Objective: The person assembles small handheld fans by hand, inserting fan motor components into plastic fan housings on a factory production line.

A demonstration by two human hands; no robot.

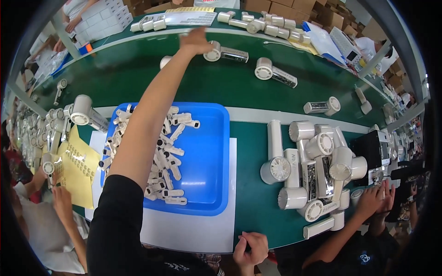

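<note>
My left hand (195,42) stretches far out over the green conveyor belt (152,92), its fingers apart and slightly blurred. Right beside it lies a white handheld fan (234,54); I cannot tell whether the fingertips touch it. Partly behind my forearm is another round white fan head (165,61). Below that arm stands a blue tray (202,193), with many small white plastic parts (165,158) heaped in its left half. My right hand (251,248) is curled closed at the near table edge; whatever is inside it, if anything, is hidden.
A pile of white fans (317,170) covers the table to the right. More fans (284,77) lie along the belt. Co-workers' hands (375,200) work at the right, others at the left near yellow sheets (76,170). White paper (193,232) lies under the tray.
</note>
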